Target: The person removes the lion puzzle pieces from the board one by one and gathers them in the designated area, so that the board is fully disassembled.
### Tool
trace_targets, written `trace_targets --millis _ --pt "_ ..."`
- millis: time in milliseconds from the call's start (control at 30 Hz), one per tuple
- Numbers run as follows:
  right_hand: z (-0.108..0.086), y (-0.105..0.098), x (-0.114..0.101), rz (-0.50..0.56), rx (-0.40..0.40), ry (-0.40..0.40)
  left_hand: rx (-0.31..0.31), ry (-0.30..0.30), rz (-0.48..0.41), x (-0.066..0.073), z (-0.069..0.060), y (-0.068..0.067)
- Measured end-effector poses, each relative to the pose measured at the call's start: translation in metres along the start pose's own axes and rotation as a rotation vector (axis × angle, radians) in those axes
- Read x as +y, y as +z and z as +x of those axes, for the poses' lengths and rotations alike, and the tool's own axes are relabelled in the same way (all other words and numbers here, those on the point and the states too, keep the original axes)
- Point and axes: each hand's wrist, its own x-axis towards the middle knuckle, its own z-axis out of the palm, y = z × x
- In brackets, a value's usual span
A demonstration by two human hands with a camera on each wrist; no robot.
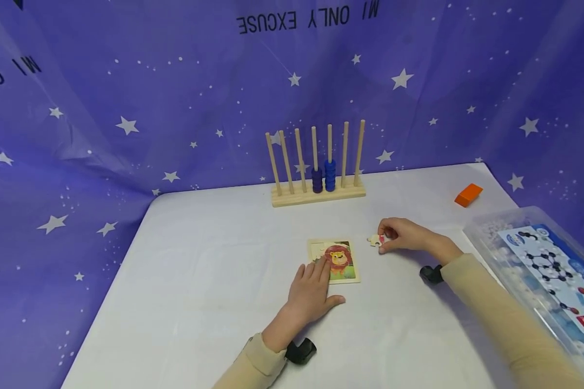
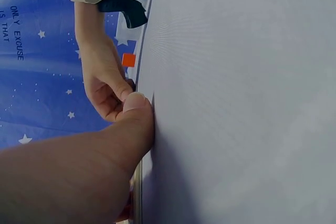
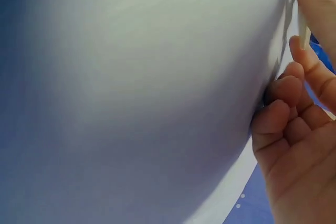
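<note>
A small wooden jigsaw puzzle (image 1: 342,274) with a red-maned lion picture lies flat on the white table; bare wood shows at its upper left. My left hand (image 1: 310,294) rests its extended fingers on the puzzle's left side, thumb spread away near the lower edge. Right of the puzzle, my right hand (image 1: 407,235) pinches a jigsaw piece (image 1: 375,241) between thumb and fingers, close to the tabletop. In the right wrist view only a thin edge of the piece (image 3: 303,31) shows. The left wrist view shows my left thumb (image 2: 137,121), while its other fingers are mostly hidden.
A wooden peg rack (image 1: 316,198) with dark purple and blue beads stands behind the puzzle. An orange block (image 1: 469,195) lies at the back right. Along the right side sits a clear plastic box (image 1: 486,229) with a molecule-model label. A purple starry cloth (image 1: 214,97) hangs behind.
</note>
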Motion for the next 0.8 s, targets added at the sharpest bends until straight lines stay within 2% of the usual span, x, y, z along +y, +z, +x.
trace_targets --millis 167,367,467,567,633,800 --pt "0.000 -0.002 -0.001 -0.032 -0.047 0.023 -0.003 -0.002 -0.014 0.000 0.000 -0.001" --pt "0.009 -0.005 -0.018 -0.104 -0.061 0.072 -0.013 -0.003 -0.003 -0.001 0.000 -0.002" --pt "0.023 -0.001 -0.032 -0.144 -0.069 0.012 -0.021 0.000 0.006 -0.001 0.000 0.000" --pt "0.038 0.008 -0.050 -0.192 -0.149 -0.097 -0.023 0.002 0.004 0.000 0.000 0.001" --pt "0.048 0.014 -0.064 -0.238 -0.225 -0.140 -0.019 0.001 0.000 0.001 0.000 0.001" --pt "0.064 0.022 -0.086 -0.303 -0.397 -0.157 -0.012 -0.001 0.000 -0.001 0.000 0.000"
